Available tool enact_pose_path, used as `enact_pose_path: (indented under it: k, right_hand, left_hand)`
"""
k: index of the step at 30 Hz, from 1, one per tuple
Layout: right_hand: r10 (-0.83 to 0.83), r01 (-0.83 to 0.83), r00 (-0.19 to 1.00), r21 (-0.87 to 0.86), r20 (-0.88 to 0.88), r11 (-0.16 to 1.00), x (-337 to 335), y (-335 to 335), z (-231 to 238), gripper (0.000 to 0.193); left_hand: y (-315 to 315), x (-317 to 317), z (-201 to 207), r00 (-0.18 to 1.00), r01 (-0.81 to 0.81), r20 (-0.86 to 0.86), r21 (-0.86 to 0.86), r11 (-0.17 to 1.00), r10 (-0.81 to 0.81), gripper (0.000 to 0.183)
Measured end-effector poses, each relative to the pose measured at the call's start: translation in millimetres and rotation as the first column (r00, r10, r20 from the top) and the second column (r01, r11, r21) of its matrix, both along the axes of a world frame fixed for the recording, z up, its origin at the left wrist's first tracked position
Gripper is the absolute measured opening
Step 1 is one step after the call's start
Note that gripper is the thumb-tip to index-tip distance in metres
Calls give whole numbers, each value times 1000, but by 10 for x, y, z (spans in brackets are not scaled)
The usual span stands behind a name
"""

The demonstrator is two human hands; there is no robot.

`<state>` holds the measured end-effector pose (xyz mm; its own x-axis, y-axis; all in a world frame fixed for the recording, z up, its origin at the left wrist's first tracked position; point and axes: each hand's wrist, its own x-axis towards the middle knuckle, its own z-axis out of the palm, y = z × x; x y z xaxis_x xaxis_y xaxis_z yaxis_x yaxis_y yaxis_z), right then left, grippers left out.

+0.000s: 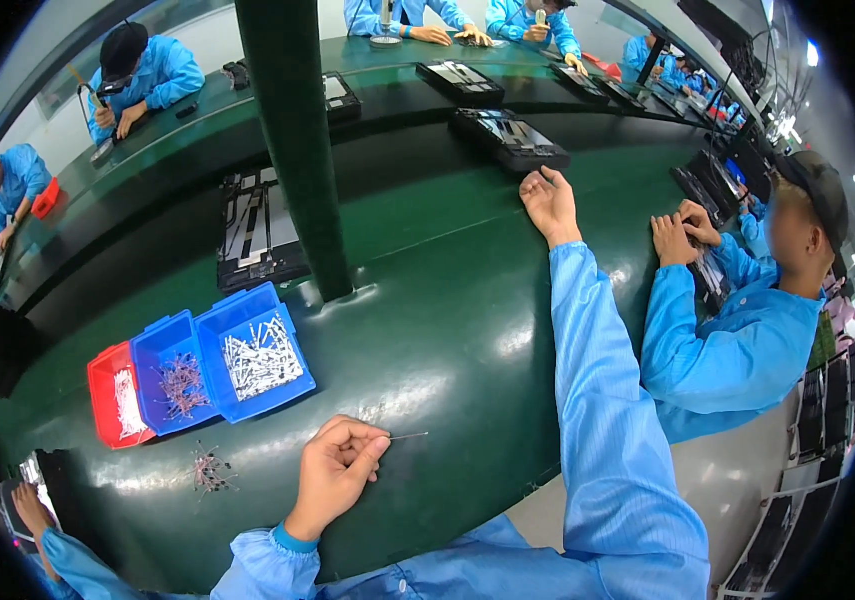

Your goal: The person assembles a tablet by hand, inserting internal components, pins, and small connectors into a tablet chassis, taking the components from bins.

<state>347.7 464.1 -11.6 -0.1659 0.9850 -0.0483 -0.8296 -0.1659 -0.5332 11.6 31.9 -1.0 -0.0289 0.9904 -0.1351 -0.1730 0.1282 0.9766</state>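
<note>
My left hand (335,472) is closed in a pinch over the green bench, near its front edge. A thin, straight wire-like piece (409,436) sticks out to the right from between its thumb and fingers. My right arm is stretched far forward, and my right hand (550,205), palm turned up with curled fingers, is at the near end of a black tray-like unit (509,138) with light strips inside. Some fingertips are hidden at its edge. Left of my left hand lies a small pile of thin leaded parts (211,472).
Two blue bins (299,388) and a red bin (99,395) hold small parts. A green post (297,150) rises behind them, beside another black unit (255,230). A co-worker (737,330) works at my right. Several people sit across the bench, and another person's hand (32,508) shows lower left.
</note>
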Motion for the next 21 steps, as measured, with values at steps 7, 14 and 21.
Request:
enact_pose_path:
  k: [7, 14, 21]
  right_hand:
    - [200, -246, 903, 74, 381, 967, -369, -1053, 106, 17]
    - [555, -547, 740, -139, 380, 825, -679, -3300, 47, 41]
    - [951, -935, 306, -171, 47, 310, -652, -4758, 330, 77]
  left_hand:
    - [-45, -31, 2, 1000, 28, -15, 8, 1000, -28, 9]
    - [-167, -94, -78, 997, -43, -62, 131, 990, 52, 10]
    - [-237, 51, 13, 984, -85, -139, 186, 979, 111, 11]
